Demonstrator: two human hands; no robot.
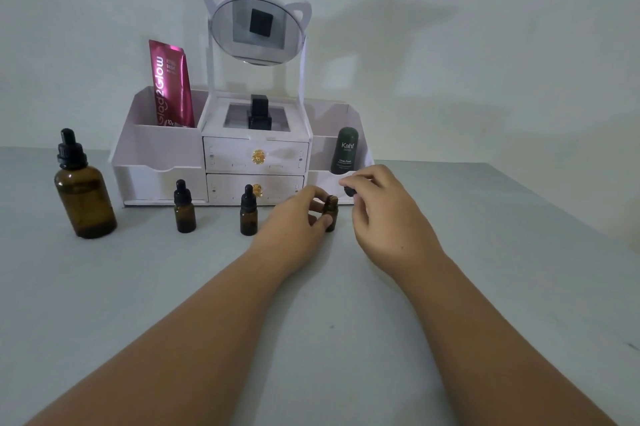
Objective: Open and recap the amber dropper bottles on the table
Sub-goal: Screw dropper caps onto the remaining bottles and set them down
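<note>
A small amber bottle stands uncapped on the table, and my left hand grips it between thumb and fingers. Just up and to the right of its open mouth, my right hand pinches its black dropper cap. Two more small amber dropper bottles stand capped to the left, one close to my left hand and another farther left. A large amber dropper bottle, also capped, stands at the far left.
A white cosmetic organizer with drawers and a cat-ear mirror stands behind the bottles. It holds a pink tube, a black bottle and a dark green Kahf bottle.
</note>
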